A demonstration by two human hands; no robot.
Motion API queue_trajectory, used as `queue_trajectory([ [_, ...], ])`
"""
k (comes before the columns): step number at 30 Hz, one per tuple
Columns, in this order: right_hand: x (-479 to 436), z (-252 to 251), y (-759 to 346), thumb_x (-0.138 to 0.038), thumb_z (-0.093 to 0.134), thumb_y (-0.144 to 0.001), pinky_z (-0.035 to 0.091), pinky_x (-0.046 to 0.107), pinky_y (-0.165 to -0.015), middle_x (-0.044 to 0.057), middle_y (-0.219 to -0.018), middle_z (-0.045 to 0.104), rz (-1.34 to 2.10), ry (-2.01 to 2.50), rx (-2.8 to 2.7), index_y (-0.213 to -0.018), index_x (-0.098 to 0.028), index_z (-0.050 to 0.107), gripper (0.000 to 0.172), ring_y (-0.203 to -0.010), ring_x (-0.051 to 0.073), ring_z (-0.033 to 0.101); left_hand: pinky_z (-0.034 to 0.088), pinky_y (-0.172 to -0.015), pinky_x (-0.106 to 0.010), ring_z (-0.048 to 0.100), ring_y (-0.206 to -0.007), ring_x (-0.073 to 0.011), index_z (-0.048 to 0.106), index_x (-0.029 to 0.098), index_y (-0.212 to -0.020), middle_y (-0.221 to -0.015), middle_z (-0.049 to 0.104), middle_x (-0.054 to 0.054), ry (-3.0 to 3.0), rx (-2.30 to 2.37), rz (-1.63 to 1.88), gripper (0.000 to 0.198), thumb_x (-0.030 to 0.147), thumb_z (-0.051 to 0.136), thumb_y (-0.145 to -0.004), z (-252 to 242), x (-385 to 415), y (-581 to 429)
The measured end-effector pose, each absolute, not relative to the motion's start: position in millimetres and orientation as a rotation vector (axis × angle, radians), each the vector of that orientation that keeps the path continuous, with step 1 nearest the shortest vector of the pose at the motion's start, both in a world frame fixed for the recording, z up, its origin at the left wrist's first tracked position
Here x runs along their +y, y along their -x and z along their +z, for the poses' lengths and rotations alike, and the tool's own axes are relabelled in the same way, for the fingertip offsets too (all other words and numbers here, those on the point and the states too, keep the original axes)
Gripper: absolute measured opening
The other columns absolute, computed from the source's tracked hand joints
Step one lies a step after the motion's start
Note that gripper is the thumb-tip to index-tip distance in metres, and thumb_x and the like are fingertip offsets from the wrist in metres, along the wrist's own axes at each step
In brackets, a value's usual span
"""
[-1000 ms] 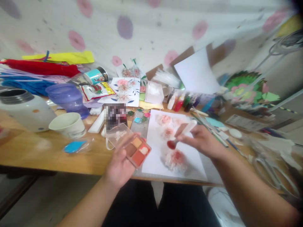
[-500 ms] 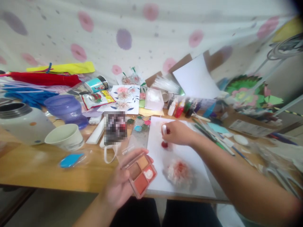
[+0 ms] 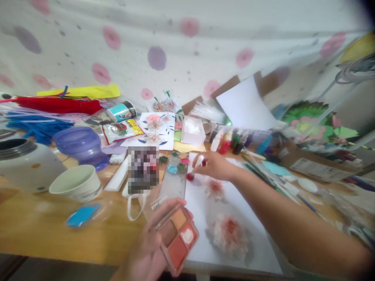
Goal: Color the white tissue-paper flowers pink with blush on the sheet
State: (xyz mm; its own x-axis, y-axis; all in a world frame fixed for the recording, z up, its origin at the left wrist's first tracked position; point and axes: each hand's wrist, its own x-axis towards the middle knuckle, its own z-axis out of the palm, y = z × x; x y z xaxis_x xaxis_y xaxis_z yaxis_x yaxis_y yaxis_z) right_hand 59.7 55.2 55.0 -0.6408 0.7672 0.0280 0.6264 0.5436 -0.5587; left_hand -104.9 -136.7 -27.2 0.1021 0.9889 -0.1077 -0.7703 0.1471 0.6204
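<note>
My left hand [image 3: 149, 249] grips an open makeup palette [image 3: 177, 240] with orange, brown, red and pale pans, held low over the table's near edge. My right hand [image 3: 215, 166] pinches a small white applicator with a red puff tip [image 3: 191, 176] and holds it at the upper left corner of a white sheet [image 3: 202, 218]. On that sheet lie fluffy pink-tinted flowers, one [image 3: 215, 186] just below my right hand and a larger one [image 3: 230, 234] nearer me.
On the wooden table: a paper cup [image 3: 76, 186], a purple bowl [image 3: 80, 146], a white jar [image 3: 25, 164], a blue piece in plastic [image 3: 80, 215], a clear paint tray [image 3: 175, 177], small paint bottles [image 3: 227, 142], brushes [image 3: 263, 173] and flower cards [image 3: 155, 128].
My right hand moved from the sheet's middle to its upper left corner with the applicator. The palette in my left hand sank lower and nearer to me. The camera tilted.
</note>
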Motion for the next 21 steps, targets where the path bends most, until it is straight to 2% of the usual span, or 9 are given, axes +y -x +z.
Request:
queue_trajectory([
  [4,57,53,-54,-0.024,0.064,-0.069,0.031,0.023,-0.050,-0.002,-0.058,0.056,0.493,1.343,-2.635,-0.059,-0.017,0.057,0.014,-0.056,0.011,0.048,0.046,-0.101,-0.046,0.064,-0.104,-0.0290,0.069,0.026,-0.113,-0.110,0.071,-0.007,-0.447,0.557,1.359,0.055,0.046,0.080,-0.063,-27,-137,105],
  [9,61,48,-51,-0.028,0.064,-0.073,0.034,0.022,-0.056,-0.002,-0.064,0.061,0.614,1.134,-2.620,-0.064,-0.018,0.061,0.013,-0.061,0.011,0.053,0.042,-0.106,-0.045,0.064,-0.105,-0.0280,0.069,0.026,-0.112,-0.117,0.069,-0.005,-0.437,0.577,1.373,0.054,0.045,0.080,-0.062,-26,-137,104],
  [12,65,45,-53,-0.025,0.064,-0.071,0.031,0.023,-0.053,0.000,-0.062,0.061,0.438,1.297,-2.590,-0.060,-0.017,0.059,0.014,-0.059,0.012,0.052,0.042,-0.106,-0.047,0.063,-0.107,-0.0294,0.069,0.027,-0.112,-0.118,0.069,-0.005,-0.440,0.579,1.374,0.054,0.046,0.079,-0.063,-28,-137,103],
  [16,71,43,-53,-0.028,0.063,-0.075,0.035,0.021,-0.055,0.000,-0.069,0.066,0.660,1.198,-2.524,-0.070,-0.018,0.065,0.011,-0.063,0.012,0.056,0.042,-0.106,-0.049,0.059,-0.115,-0.0320,0.069,0.029,-0.112,-0.127,0.064,-0.004,-0.399,0.600,1.407,0.055,0.047,0.080,-0.062,-35,-138,105],
  [19,76,44,-53,-0.025,0.064,-0.071,0.034,0.022,-0.053,0.000,-0.064,0.064,0.569,1.287,-2.515,-0.064,-0.017,0.064,0.011,-0.059,0.012,0.054,0.043,-0.105,-0.049,0.058,-0.116,-0.0339,0.068,0.029,-0.114,-0.129,0.062,-0.004,-0.419,0.597,1.382,0.057,0.049,0.079,-0.062,-40,-139,107],
  [21,81,45,-54,-0.027,0.062,-0.073,0.036,0.023,-0.053,0.001,-0.067,0.066,0.575,1.372,-2.354,-0.069,-0.017,0.066,0.012,-0.060,0.013,0.055,0.042,-0.106,-0.050,0.057,-0.117,-0.0349,0.068,0.028,-0.115,-0.129,0.062,-0.005,-0.436,0.612,1.387,0.059,0.050,0.078,-0.061,-43,-139,108],
])
